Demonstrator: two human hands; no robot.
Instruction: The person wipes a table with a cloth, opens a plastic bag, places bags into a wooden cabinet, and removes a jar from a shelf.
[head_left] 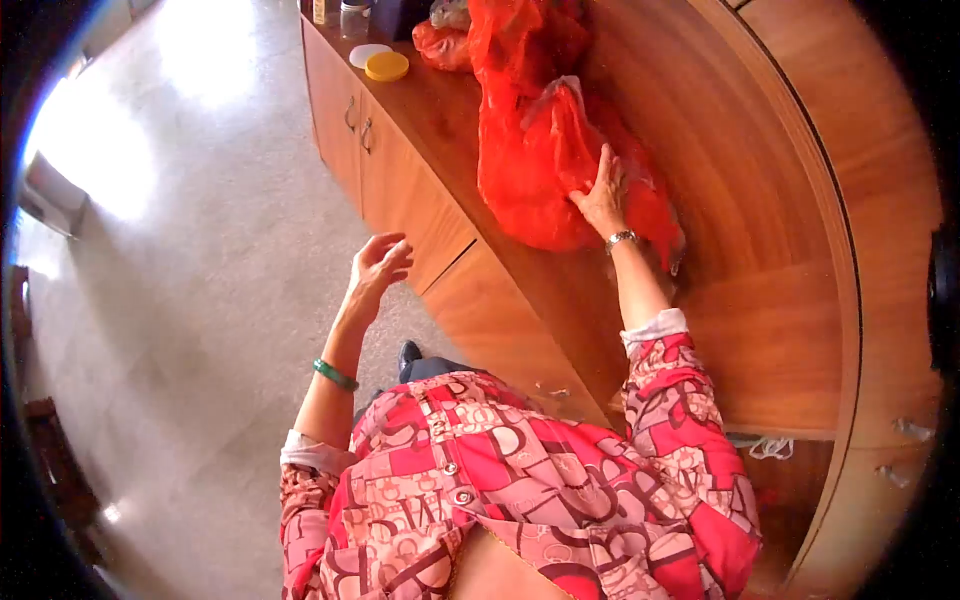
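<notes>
A red plastic bag [530, 185] lies crumpled on the wooden cabinet top [735, 250]. Resting on its right side is my right hand [602, 196], fingers stretched out and thumb held apart, not closed around the plastic. What the bag contains cannot be made out. My left hand [382, 264] hangs in the air left of the cabinet's front edge, over the floor. Its fingers are loosely bent, and nothing shows in them.
Past the bag, more red plastic [520, 45] is heaped. A yellow lid [386, 67], a white lid [368, 55] and a clear jar [354, 20] stand near the far left edge. Cabinet doors [405, 180] with metal handles face the grey floor [220, 300].
</notes>
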